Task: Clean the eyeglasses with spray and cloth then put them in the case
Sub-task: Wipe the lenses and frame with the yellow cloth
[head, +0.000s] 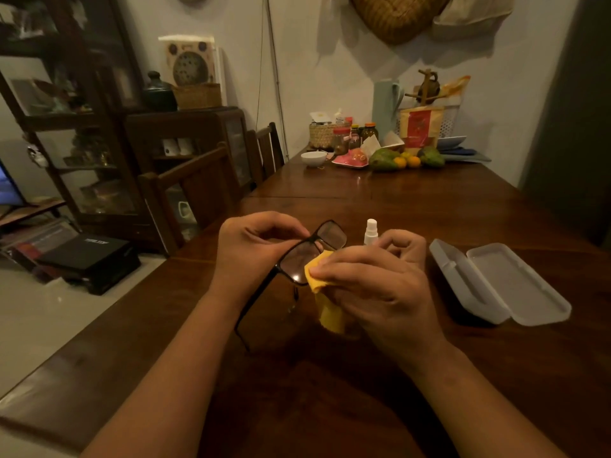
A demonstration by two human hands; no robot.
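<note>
A long dark wooden table (413,200) runs away to a pale wall (314,61) at the far end. Two dark wooden chairs (195,186) stand along its left side. Farther left, a tall glass-fronted cabinet (66,127) and a lower dark cupboard (188,133) stand by the wall, and a small woven basket (197,95) sits on the cupboard. A large wicker piece (396,14) hangs high on the far wall. The near left shows pale glossy floor (49,312) with a black box (89,256) on it. The light is dim and warm.
</note>
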